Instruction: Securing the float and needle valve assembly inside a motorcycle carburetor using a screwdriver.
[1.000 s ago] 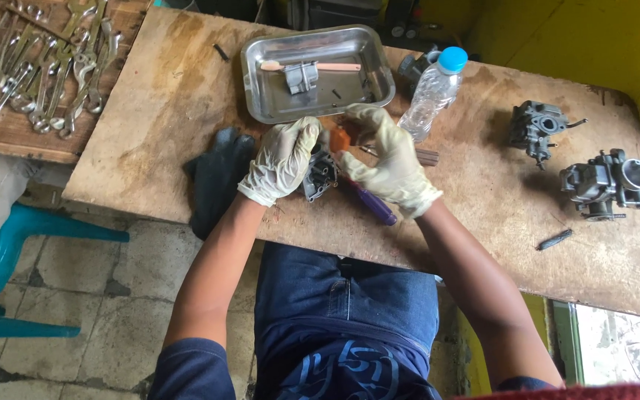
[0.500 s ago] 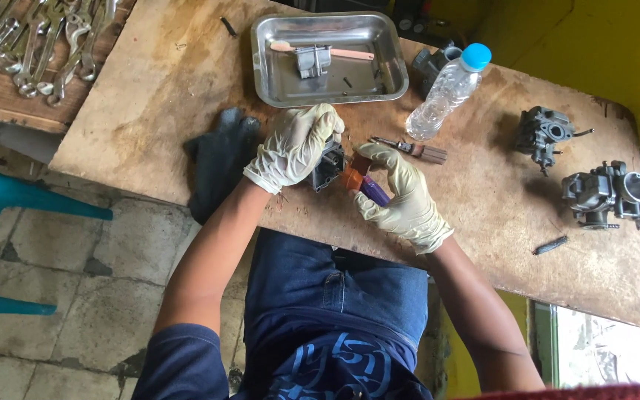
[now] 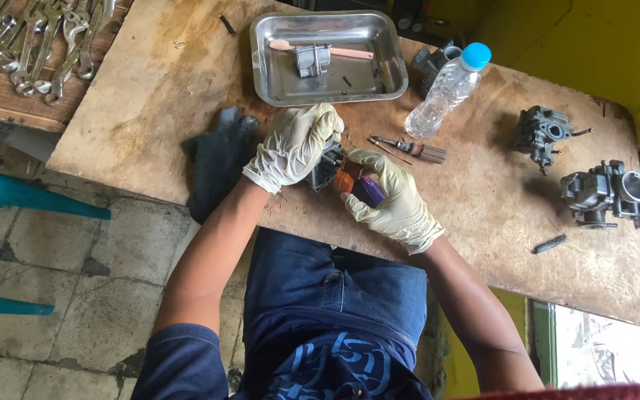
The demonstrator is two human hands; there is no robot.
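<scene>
The left hand, in a pale latex glove, has its fingers curled down over a dark metal carburetor part, gripping it against the wooden tabletop near the front edge. The glove covers most of the part, so its shape is largely hidden. The right hand, gloved the same way, is closed around a screwdriver handle, orange and purple, whose front end meets the part; the shaft cannot be seen behind the fingers.

Just left of the left wrist lies a dark work glove, hanging partly over the table edge. Just beyond the right hand lies a small brush with a brown handle. Behind it stands a clear plastic bottle with a blue cap, tilted. A steel tray sits at the back centre, holding a small metal bracket and a thin wooden stick. Two carburetor bodies rest well apart to the right, with a short dark bolt near the front edge. A row of wrenches lies on a separate board at far left. A teal plastic chair stands on the tiled floor below.
</scene>
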